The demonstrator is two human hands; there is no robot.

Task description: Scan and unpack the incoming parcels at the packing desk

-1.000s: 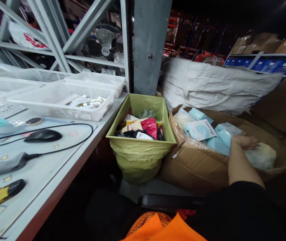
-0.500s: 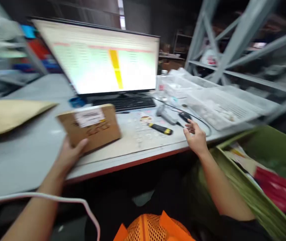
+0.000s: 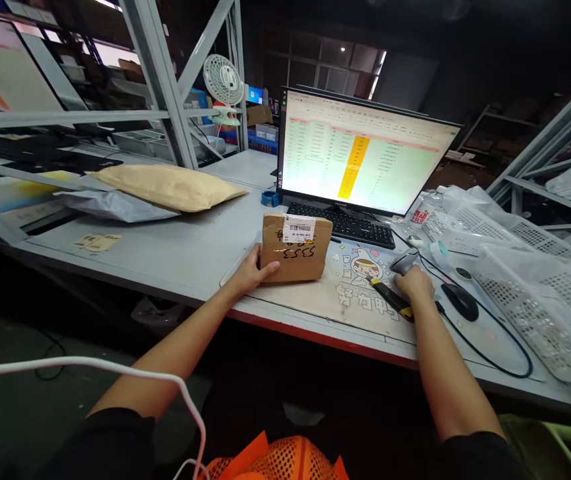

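My left hand [image 3: 255, 272] grips the lower left edge of a small brown cardboard box [image 3: 290, 267], thumb across its front. The box stands upright on the desk mat, showing a white barcode label [image 3: 299, 229] and handwritten black marks. My right hand [image 3: 415, 287] is closed around the handle of a grey barcode scanner [image 3: 404, 261], whose head points away to the left; the fingers are mostly hidden behind the hand. Just left of that hand lies a black and yellow utility knife [image 3: 389, 297]. A black mouse [image 3: 459, 302] rests to its right.
Behind the box stand a keyboard [image 3: 350, 225] and a monitor [image 3: 365, 150] showing a spreadsheet. White plastic baskets [image 3: 540, 300] line the right side. Padded mailers [image 3: 165, 185] lie at left, near a small fan [image 3: 223, 80]. A black cable [image 3: 505, 370] loops on the desk.
My view has swung left. My right hand has gone from open beside the mouse to closed on the scanner. My left hand still holds the box, which now stands more upright, facing me.
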